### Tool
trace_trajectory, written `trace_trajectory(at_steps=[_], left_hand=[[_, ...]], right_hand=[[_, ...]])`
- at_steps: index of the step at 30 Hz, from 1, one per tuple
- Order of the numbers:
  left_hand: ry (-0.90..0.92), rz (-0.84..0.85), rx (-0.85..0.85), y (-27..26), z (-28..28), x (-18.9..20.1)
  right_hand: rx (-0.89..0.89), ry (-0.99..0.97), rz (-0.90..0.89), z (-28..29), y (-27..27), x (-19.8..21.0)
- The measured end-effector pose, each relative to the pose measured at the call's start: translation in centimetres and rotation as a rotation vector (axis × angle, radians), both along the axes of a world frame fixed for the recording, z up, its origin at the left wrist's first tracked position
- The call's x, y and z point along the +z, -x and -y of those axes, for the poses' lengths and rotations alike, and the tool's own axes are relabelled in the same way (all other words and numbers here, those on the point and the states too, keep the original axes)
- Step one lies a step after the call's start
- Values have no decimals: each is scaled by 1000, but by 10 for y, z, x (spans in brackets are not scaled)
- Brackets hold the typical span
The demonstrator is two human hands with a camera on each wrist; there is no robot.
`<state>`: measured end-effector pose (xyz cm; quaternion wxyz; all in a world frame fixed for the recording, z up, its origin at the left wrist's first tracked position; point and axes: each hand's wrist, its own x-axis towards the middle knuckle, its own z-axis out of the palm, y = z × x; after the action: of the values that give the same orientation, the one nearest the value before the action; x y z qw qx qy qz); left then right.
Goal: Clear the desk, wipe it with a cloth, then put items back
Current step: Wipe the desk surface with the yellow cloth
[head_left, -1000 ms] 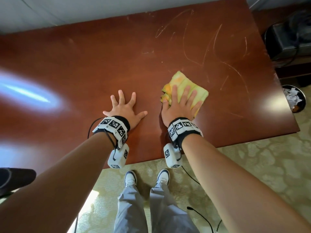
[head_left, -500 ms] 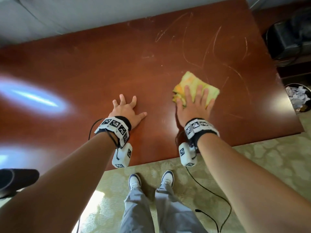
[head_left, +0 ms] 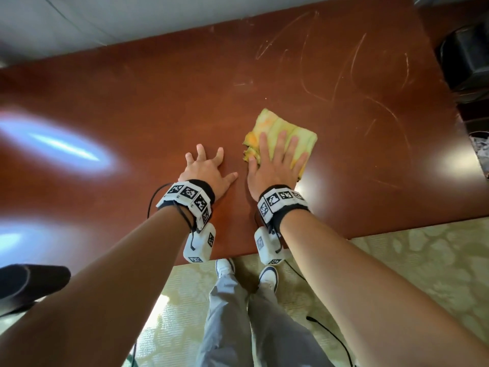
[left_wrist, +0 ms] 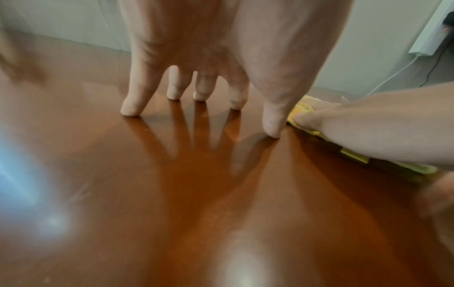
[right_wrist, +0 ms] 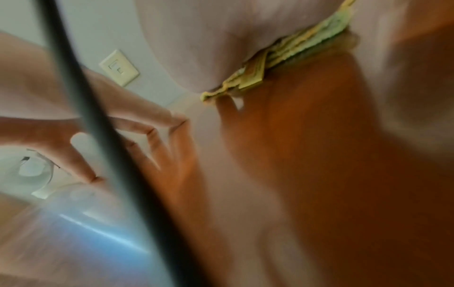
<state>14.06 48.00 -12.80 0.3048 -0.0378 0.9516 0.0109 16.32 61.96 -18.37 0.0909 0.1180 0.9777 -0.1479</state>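
Note:
A folded yellow-green cloth (head_left: 284, 129) lies on the glossy reddish-brown desk (head_left: 132, 102), right of centre. My right hand (head_left: 275, 160) presses flat on the cloth with straight, spread fingers; the cloth's edge (right_wrist: 290, 54) pokes out under my palm in the right wrist view. My left hand (head_left: 207, 166) rests on the bare desk just left of it, fingers spread, fingertips (left_wrist: 130, 111) touching the wood. In the left wrist view the cloth (left_wrist: 302, 108) shows beside my thumb, under the right hand (left_wrist: 356, 124).
The desk's near edge (head_left: 397, 226) runs just behind my wrists, over patterned carpet. Pale scratch marks (head_left: 357, 75) cross the far right of the top. A dark box (head_left: 468, 56) and a waste bin (head_left: 481, 149) sit off the right end. A black chair part (head_left: 29, 282) is at lower left.
My right hand slid the cloth to the right and then back left, close to the left hand. The left hand has stayed planted on the desk.

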Motion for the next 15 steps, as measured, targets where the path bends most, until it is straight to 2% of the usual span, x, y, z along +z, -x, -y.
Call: trace_trajectory(at_steps=[5, 8, 12, 15], left_hand=[[18, -112, 25, 5, -3, 11], [-7, -138, 64, 17, -8, 14], [-63, -44, 102, 35, -9, 8], [-50, 2, 91, 39, -6, 1]], right_hand=[[18, -17, 10, -16, 0, 2], [-45, -19, 49, -38, 5, 5], [-167, -71, 121, -84, 16, 9], [-236, -74, 124, -89, 24, 9]])
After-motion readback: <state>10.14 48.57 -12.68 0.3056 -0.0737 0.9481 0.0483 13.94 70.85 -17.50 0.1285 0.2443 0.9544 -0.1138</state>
